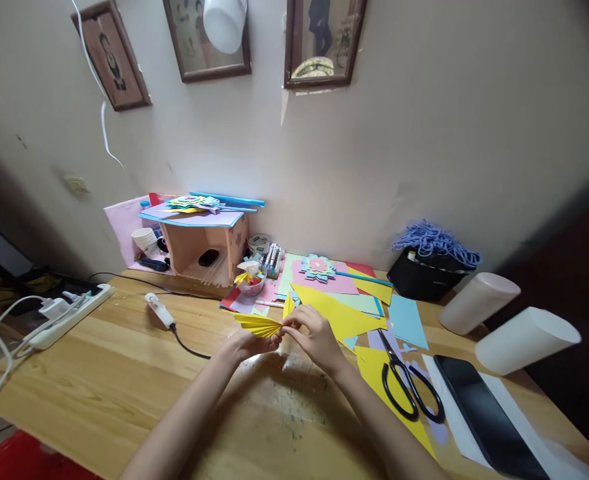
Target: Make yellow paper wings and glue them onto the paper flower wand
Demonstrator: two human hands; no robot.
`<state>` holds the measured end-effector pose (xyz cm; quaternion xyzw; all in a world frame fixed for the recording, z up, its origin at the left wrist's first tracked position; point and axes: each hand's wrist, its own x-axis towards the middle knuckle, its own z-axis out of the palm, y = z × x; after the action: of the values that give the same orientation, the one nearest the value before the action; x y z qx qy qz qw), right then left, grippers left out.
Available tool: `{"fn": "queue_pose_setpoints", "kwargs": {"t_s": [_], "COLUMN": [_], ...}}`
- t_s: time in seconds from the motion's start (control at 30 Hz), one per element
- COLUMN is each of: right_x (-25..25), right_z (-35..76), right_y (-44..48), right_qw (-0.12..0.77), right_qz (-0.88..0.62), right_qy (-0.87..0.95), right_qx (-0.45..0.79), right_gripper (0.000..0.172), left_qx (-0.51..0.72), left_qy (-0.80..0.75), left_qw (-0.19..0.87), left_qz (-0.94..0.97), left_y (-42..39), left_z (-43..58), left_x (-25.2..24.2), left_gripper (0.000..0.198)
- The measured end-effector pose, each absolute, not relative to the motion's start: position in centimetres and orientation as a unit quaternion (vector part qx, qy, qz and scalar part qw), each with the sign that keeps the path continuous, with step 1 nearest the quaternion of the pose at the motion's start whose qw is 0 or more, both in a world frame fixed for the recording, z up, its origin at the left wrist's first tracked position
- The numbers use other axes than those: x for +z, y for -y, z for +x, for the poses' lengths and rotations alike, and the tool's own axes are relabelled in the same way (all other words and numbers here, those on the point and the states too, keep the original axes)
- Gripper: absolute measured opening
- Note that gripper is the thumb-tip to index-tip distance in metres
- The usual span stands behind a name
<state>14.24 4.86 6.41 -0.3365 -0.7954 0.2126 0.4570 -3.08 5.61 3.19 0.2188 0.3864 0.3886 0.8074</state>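
A pleated yellow paper fan [258, 325] is held above the wooden table, its folds spreading out to the left. My left hand [254, 344] is closed round its lower side from beneath. With thumb and fingertips pinched, my right hand [315, 335] grips the gathered end of the folds, and another yellow folded part stands up just behind the fingers. Behind my right hand lies a large yellow paper sheet [337, 315]. Black-handled scissors [407, 383] rest on paper to the right of my right forearm.
A black phone [484, 417] and two white rolls [527, 341] stand at the right. Behind are a layered paper flower [319, 267], a cardboard box [199, 250] and a black bag of blue yarn [419, 273]. A hot glue gun [159, 311] and power strip [71, 319] lie left.
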Motion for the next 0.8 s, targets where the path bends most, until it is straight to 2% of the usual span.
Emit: {"fn": "queue_pose_setpoints", "kwargs": {"t_s": [0.27,0.53,0.7,0.8], "right_x": [5.0,4.5,6.5,8.1], "right_z": [13.6,13.0,16.7,20.5], "right_y": [-4.6,-4.8,-6.2,-7.7], "right_qw": [0.496,0.539,0.562,0.599], "right_qz": [-0.374,-0.423,-0.453,-0.487], "right_qy": [0.767,0.712,0.690,0.635], "right_qx": [0.161,0.155,0.056,-0.025], "right_gripper": [0.011,0.013,0.012,0.013], "left_qx": [0.419,0.418,0.374,0.350], "left_qy": [-0.394,-0.383,-0.401,-0.425], "left_qw": [0.762,0.736,0.742,0.744], "left_qz": [0.298,0.369,0.386,0.379], "left_y": [-6.2,-6.9,-9.3,-13.2], "left_z": [-2.1,-0.8,0.6,3.3], "left_x": [3.9,5.1,5.7,5.7], "left_gripper": [0.024,0.021,0.030,0.023]}}
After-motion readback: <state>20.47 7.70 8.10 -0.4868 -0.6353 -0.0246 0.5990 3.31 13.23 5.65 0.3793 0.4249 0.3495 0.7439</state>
